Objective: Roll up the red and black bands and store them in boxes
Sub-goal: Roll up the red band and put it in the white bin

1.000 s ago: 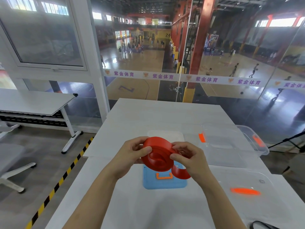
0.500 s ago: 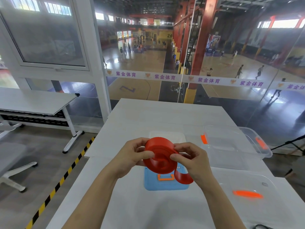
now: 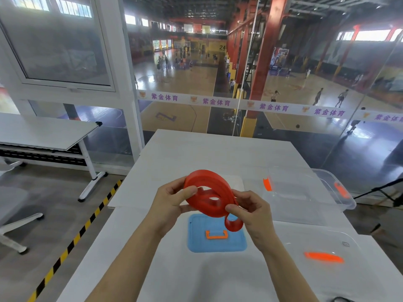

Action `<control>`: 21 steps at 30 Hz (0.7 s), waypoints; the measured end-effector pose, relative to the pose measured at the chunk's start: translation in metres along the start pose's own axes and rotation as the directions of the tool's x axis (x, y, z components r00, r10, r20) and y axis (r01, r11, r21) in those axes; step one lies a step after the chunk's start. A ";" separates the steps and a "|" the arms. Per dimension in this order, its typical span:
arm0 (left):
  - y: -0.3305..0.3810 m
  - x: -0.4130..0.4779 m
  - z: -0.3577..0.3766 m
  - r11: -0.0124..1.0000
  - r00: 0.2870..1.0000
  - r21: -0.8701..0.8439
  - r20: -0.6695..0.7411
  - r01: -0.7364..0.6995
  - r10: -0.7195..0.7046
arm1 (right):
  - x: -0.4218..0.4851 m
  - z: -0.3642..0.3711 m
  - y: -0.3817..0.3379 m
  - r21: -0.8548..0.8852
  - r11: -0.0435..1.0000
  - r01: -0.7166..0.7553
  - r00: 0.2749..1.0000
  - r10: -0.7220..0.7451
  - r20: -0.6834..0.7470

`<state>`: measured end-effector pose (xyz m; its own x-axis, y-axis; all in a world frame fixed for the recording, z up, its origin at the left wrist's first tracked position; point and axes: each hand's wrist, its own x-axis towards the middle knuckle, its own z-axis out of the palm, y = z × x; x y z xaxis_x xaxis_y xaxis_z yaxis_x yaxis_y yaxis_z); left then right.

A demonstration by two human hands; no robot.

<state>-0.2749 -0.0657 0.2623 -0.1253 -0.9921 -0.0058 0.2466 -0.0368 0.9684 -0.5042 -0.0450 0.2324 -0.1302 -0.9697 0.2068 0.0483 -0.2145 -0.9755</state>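
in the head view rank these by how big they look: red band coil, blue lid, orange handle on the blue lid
1. blue lid, partly hidden by the coil's tail
2. red band coil, held nearer the camera, so it may look oversized
3. orange handle, clearly smallest

Daylight from high windows [image 3: 368,35] floods the hall and glares off the court floor [image 3: 185,83]. The white table [image 3: 218,153] reads bright, shadows faint. Wide-angle distortion bends the frame edges; distant players are soft.
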 end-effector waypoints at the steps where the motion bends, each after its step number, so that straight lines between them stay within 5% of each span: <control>1: -0.003 0.000 0.002 0.999 1.000 -0.045 -0.012 0.017 -0.017 | 0.000 0.003 0.001 0.029 1.000 -0.012 1.000 0.012 -0.020; 5: -0.008 0.001 -0.004 0.989 0.988 -0.052 0.077 0.137 -0.132 | -0.001 0.009 0.000 0.064 0.998 -0.024 0.996 0.030 -0.081; 9: -0.006 0.004 -0.032 0.932 0.960 0.336 0.188 0.136 -0.208 | -0.002 0.004 -0.003 -0.100 0.995 -0.029 0.999 0.031 0.019; 14: -0.005 0.001 -0.028 0.838 0.925 0.544 0.299 0.037 -0.235 | -0.004 0.011 -0.008 -0.336 0.940 -0.054 0.973 0.126 0.196; 21: -0.003 -0.008 -0.041 0.857 0.937 0.513 0.272 0.053 -0.221 | -0.010 0.028 -0.008 -0.319 0.947 -0.039 0.974 0.107 0.201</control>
<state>-0.2349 -0.0625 0.2492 -0.4334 -0.8884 -0.1511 -0.2886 -0.0220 0.9572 -0.4756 -0.0367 0.2404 0.0778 -0.9907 0.1117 -0.2649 -0.1285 -0.9557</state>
